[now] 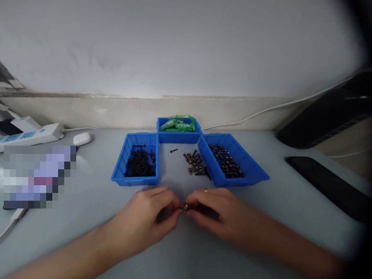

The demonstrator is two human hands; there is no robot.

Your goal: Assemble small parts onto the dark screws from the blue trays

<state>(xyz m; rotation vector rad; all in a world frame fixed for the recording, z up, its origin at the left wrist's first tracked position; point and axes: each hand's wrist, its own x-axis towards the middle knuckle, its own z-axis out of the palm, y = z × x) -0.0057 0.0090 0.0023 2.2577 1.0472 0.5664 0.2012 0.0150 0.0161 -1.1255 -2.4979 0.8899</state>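
My left hand (pixel 148 213) and my right hand (pixel 222 213) meet fingertip to fingertip above the grey table. Pinched between them is a small shiny metal fastener (pixel 185 207), mostly hidden by the fingers; its exact kind is too small to tell. Just beyond the hands lies a loose pile of screws and metal fasteners (pixel 196 162), with a single black screw (pixel 173 150) apart from it. Black screws (pixel 141 162) fill part of the left blue bin (pixel 135 181). The right blue bin (pixel 247 181) contains brassy-dark metal fasteners (pixel 229 164).
A third blue bin (pixel 180 137) at the back holds green packets (pixel 178 124). On the left are a power strip (pixel 37 133), a white earbud case (pixel 82 138) and a pixelated device (pixel 40 178). To the right lie a black flat object (pixel 328 186) and a large black object (pixel 322 112).
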